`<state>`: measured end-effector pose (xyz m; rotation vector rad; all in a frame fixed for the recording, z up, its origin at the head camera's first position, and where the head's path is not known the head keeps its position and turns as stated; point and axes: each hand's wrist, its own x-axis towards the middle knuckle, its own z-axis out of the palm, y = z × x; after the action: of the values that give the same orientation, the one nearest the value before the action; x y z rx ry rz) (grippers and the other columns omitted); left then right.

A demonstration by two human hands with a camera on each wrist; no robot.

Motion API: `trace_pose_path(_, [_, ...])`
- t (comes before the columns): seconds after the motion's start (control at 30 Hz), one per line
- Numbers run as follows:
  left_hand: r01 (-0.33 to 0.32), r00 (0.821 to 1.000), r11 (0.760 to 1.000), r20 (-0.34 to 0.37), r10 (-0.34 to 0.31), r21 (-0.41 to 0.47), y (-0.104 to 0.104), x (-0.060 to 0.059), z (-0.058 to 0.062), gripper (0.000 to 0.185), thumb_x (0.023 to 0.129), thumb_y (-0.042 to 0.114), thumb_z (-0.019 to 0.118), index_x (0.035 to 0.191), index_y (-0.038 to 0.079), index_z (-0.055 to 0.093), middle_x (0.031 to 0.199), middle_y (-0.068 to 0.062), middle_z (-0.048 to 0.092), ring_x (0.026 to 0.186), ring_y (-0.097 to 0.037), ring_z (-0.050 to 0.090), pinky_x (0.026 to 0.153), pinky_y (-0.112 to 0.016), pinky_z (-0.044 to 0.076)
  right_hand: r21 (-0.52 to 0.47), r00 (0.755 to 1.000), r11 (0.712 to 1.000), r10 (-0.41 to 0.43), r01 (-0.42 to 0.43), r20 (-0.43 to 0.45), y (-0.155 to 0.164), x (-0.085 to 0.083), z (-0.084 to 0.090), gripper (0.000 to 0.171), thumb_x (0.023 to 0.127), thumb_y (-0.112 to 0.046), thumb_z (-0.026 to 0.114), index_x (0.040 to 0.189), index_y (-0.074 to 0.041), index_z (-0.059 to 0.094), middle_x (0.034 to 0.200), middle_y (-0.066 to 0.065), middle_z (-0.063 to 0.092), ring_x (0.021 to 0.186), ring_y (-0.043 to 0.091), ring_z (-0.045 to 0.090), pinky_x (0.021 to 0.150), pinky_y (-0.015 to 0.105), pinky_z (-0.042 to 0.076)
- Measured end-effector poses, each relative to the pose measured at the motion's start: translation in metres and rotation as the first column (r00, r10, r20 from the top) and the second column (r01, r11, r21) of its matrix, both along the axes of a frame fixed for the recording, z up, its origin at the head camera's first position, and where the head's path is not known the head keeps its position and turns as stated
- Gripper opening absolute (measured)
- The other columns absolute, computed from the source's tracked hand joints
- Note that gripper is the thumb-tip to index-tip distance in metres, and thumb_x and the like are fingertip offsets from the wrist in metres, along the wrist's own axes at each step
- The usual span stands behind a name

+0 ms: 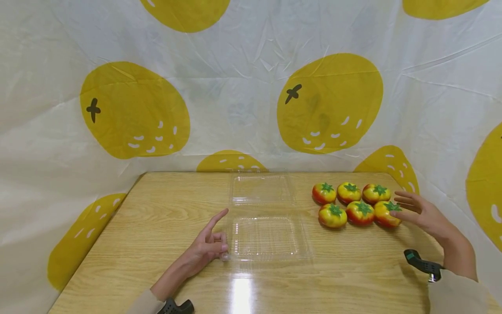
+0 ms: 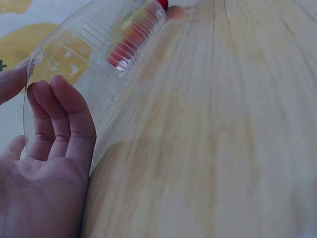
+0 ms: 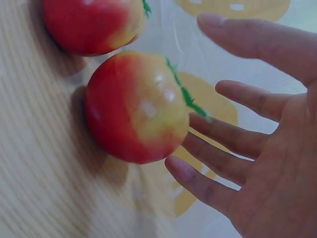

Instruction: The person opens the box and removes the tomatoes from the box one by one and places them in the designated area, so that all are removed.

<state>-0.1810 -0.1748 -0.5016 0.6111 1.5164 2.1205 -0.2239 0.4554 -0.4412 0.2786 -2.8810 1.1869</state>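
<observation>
Wooden table [image 1: 157,244] with an open clear clamshell box [image 1: 266,235] mid-table. Left hand [image 1: 208,246] rests at its left edge, fingers curled, index pointing. Right hand [image 1: 421,213], fingers spread, hovers just beside the near-right tomato [image 1: 386,213] of six.

I can read no words, numbers or brand marks anywhere; the clear plastic box [image 1: 263,218] by my fingers bears no label. The printed cloth [image 1: 243,87] behind shows only fruit pictures; no lettering.

Staged recording booth: lemon-print sheet backdrop [image 1: 251,87] draped around wooden table [image 1: 164,205].
</observation>
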Motion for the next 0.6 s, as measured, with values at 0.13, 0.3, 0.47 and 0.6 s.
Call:
trace_pose_path(0.13, [-0.003,1.000,1.000,0.014,0.003,0.007,0.000,0.000,0.000,0.100,0.094,-0.004,0.061,0.167,0.031,0.002,0.084,0.004,0.061,0.076,-0.008,0.062,0.072,-0.024,0.054,0.018,1.000,1.000,-0.003,0.003,-0.028,-0.004,0.001,0.007,0.071,0.102,-0.024,0.065,0.160,-0.004,0.029,0.129,-0.028,0.041,0.105,-0.022,0.036,0.075,0.010,0.042])
trace_pose_path(0.3, [0.000,1.000,1.000,0.013,0.000,0.020,0.000,0.000,-0.002,0.102,0.094,-0.004,0.061,0.167,0.031,0.000,0.085,0.004,0.061,0.077,-0.009,0.061,0.074,-0.025,0.055,0.054,0.999,0.999,-0.006,0.009,-0.049,-0.010,0.002,0.018,0.073,0.101,-0.025,0.066,0.160,-0.003,0.029,0.134,-0.022,0.044,0.105,-0.025,0.033,0.075,0.009,0.039])
trace_pose_path(0.47, [-0.004,1.000,1.000,0.019,0.003,0.018,-0.001,0.000,-0.003,0.102,0.094,-0.004,0.060,0.167,0.035,-0.001,0.086,0.004,0.061,0.078,-0.009,0.060,0.076,-0.026,0.054,0.067,0.998,0.998,-0.007,0.012,-0.065,-0.017,0.005,0.029,0.074,0.102,-0.026,0.065,0.161,-0.002,0.026,0.138,-0.018,0.045,0.106,-0.025,0.032,0.074,0.010,0.038])
trace_pose_path(0.6, [-0.005,1.000,1.000,0.024,0.005,0.022,-0.001,0.000,-0.003,0.102,0.095,-0.004,0.058,0.167,0.035,-0.003,0.087,0.004,0.061,0.078,-0.010,0.061,0.077,-0.027,0.056,0.059,0.996,0.998,0.008,-0.003,-0.092,-0.025,0.006,0.036,0.073,0.101,-0.023,0.066,0.160,-0.002,0.028,0.132,-0.029,0.041,0.104,-0.026,0.034,0.074,0.009,0.042])
